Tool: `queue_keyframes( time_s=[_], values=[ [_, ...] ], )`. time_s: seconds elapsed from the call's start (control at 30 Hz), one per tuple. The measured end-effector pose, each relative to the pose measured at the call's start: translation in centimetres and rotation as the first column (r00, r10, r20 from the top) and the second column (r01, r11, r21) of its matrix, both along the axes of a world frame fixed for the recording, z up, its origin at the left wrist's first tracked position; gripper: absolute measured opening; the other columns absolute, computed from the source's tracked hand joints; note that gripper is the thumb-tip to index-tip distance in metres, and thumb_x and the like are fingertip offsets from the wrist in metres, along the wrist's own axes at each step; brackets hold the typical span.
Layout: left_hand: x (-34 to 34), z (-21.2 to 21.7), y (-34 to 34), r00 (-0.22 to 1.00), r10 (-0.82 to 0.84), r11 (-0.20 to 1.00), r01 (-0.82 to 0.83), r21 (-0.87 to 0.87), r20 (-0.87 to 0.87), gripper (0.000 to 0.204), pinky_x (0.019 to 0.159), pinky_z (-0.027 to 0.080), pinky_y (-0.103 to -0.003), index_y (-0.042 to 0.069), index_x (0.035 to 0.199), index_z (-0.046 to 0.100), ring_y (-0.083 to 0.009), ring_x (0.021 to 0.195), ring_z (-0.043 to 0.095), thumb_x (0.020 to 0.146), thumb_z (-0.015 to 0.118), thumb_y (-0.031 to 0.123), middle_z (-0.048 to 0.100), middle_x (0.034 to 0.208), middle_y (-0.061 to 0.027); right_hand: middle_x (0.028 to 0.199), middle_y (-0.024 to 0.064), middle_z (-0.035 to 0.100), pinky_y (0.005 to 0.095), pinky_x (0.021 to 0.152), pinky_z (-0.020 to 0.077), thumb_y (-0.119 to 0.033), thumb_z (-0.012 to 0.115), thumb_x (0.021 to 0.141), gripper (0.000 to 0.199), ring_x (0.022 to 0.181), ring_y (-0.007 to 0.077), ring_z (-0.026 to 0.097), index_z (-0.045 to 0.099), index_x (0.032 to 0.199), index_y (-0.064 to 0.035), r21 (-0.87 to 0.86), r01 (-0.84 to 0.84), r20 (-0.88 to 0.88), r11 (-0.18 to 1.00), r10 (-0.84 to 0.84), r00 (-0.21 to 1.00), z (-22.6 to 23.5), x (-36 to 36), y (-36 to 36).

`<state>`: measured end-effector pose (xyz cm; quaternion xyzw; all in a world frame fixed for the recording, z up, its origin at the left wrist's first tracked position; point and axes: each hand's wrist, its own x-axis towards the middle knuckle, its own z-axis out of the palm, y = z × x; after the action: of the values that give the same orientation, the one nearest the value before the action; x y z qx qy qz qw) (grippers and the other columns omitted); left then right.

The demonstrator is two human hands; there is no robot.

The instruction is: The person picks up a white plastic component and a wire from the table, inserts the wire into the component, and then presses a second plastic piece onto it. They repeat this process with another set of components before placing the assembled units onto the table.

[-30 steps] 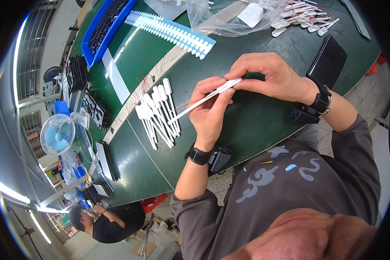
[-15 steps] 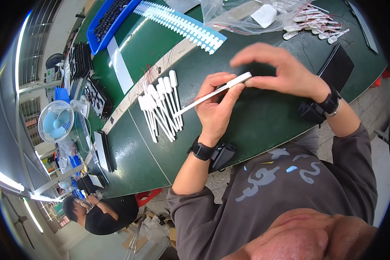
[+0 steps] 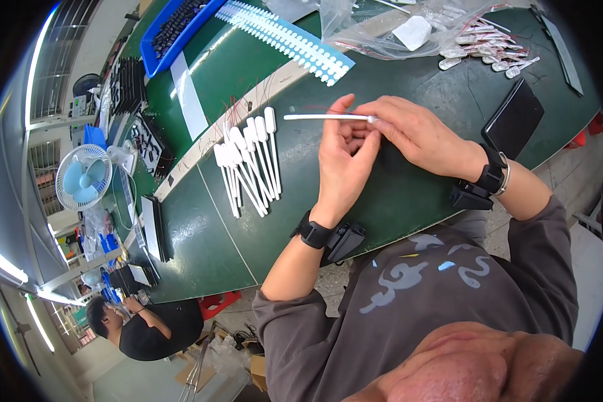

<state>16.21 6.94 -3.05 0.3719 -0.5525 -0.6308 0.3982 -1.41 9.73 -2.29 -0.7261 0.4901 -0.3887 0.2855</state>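
Note:
A slim white stick point(image 3: 315, 117) lies nearly level between my hands, its plain end pointing left. At its right end, the fingers and thumb of my right hand point(image 3: 419, 134) are closed and cover most of that end. My left hand point(image 3: 345, 161) is closed on the stick from below, fingers curled and thumb raised toward the right end. Faint reddish wires show just above the stick. Left of my hands, several white paddle-ended sticks point(image 3: 248, 167) with thin red wires lie side by side on the green table point(image 3: 201, 244).
Beyond my hands are a light-blue sheet of white stickers point(image 3: 295, 43) and a clear plastic bag point(image 3: 355, 33). Small clear-and-white wired parts point(image 3: 489, 47) are heaped at far right, near a black flat panel point(image 3: 514, 117). Far left are a blue tray point(image 3: 152, 57), a fan point(image 3: 84, 177) and another person point(image 3: 161, 328).
The stick has turned from slanted to nearly level and shows its thin edge. My right hand has come down from its raised, spread pose and closed around the right end.

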Motion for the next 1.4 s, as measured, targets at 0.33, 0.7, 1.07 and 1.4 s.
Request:
queue_keyframes(
  time_s=[0.33, 0.7, 1.07, 1.4],
  values=[
    [3.2, 1.9, -2.5, 0.931, 0.224, 0.961, -0.162, 0.222, -0.289, 0.044, 0.063, 0.052, -0.023, -0.003, 0.14, 0.046, -0.0095, 0.073, 0.059, 0.101, 0.056, 0.015, 0.065, 0.101, -0.0083, 0.087, -0.0017, 0.058, 0.025, 0.072, 0.0412, -0.024, 0.05, 0.103, 0.025, 0.079, 0.0067, 0.048, 0.062, 0.107, -0.002, 0.413, -0.022, 0.165, 0.911, -0.051, 0.985, 1.3, -1.2, -0.7],
    [3.7, 1.1, -2.6, 0.925, 0.373, 0.927, -0.375, -0.009, -0.069, 0.028, 0.048, 0.041, -0.019, -0.002, 0.111, 0.071, -0.0042, 0.058, 0.051, 0.096, 0.068, 0.021, 0.069, 0.093, -0.0061, 0.09, -0.0023, 0.062, 0.0218, 0.077, 0.0421, -0.025, 0.054, 0.102, 0.026, 0.084, 0.0049, 0.051, 0.064, 0.103, -0.0013, 0.408, -0.071, 0.17, 0.91, 0.001, 0.986, 1.0, -1.0, -1.0],
    [3.6, 1.2, -2.6, 0.94, 0.334, 0.942, -0.335, -0.001, -0.066, 0.029, 0.048, 0.039, -0.018, -0.002, 0.115, 0.07, -0.0039, 0.057, 0.05, 0.097, 0.066, 0.021, 0.069, 0.088, -0.0068, 0.088, -0.003, 0.061, 0.0207, 0.075, 0.0403, -0.025, 0.052, 0.104, 0.028, 0.082, 0.0042, 0.049, 0.066, 0.102, -0.0015, 0.316, -0.06, 0.237, 0.947, -0.017, 0.971, 0.4, -0.9, -0.9],
    [3.3, 1.5, -2.4, 0.95, 0.289, 0.957, -0.29, 0.01, -0.115, 0.029, 0.051, 0.041, -0.018, -0.003, 0.117, 0.068, -0.0039, 0.062, 0.052, 0.1, 0.062, 0.019, 0.067, 0.086, -0.0046, 0.087, -0.0035, 0.059, 0.021, 0.073, 0.0398, -0.026, 0.052, 0.104, 0.029, 0.081, 0.0041, 0.048, 0.065, 0.102, -0.0007, 0.335, -0.056, 0.217, 0.94, -0.019, 0.976, 0.2, -0.9, -0.9]
  ],
)
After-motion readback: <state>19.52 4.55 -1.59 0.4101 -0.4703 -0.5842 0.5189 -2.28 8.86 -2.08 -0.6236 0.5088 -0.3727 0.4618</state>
